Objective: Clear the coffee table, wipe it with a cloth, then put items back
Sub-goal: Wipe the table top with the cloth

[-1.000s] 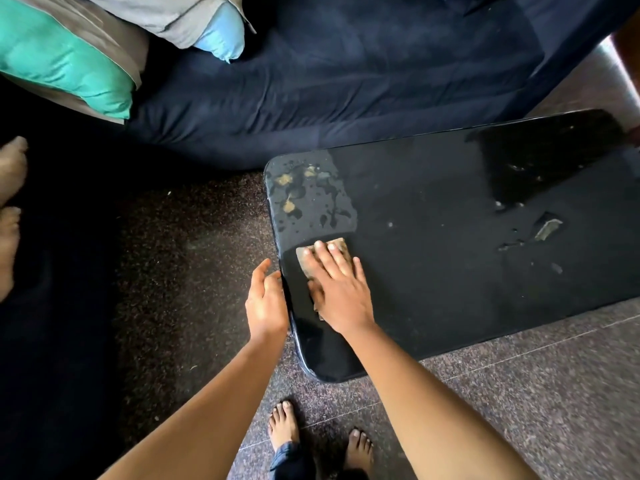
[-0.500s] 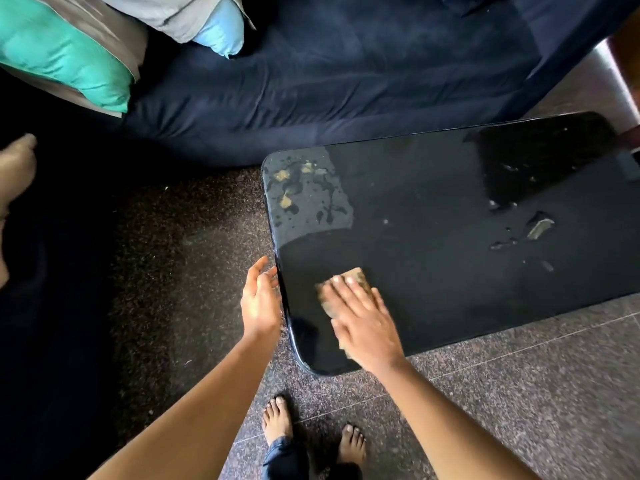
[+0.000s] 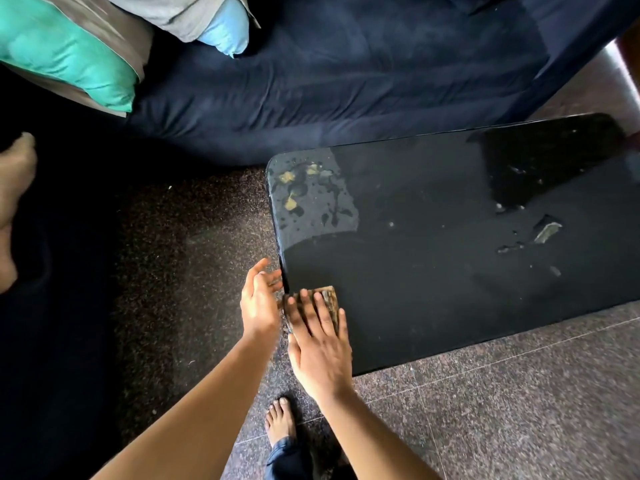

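While the right hand (image 3: 320,355) presses the cloth (image 3: 329,299) flat-fingered at the coffee table (image 3: 450,289) edge, the left hand (image 3: 259,306) hovers open, empty.

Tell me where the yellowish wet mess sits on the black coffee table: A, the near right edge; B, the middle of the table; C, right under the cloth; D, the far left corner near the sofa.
D: the yellowish spots lie among droplets at the coffee table corner nearest the sofa, well beyond the cloth under the right hand.
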Available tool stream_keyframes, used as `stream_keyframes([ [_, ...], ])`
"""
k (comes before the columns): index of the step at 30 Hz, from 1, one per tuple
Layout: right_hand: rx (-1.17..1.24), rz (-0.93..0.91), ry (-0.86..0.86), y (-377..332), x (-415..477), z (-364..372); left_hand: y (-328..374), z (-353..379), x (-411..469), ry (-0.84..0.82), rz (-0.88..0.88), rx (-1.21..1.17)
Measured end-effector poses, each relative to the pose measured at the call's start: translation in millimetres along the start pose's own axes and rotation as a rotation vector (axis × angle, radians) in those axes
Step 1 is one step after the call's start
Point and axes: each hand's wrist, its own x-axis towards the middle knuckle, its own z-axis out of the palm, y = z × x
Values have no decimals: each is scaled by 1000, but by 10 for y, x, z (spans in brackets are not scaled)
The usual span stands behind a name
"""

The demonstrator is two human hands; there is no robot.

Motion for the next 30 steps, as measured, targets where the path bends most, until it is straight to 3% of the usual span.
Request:
stream_keyframes([
  [9,17,2,9,-68,1069,-99,123,33,200,13,21,92],
  [14,-53,-221,-5,318,1135,-185,116,20,305,-18,39,180],
  [18,-8,230,75,613,1306,-291,147,95,350,-47,76,292],
  [20,-11,285,93,606,1329,-262,188,131,371,-21,89,365],
  [24,10,195,85,349,1379,-261,199,206,414,23,107,526],
  [30,16,-194,-2,320,1470,-291,202,273,419,61,99,587],
])
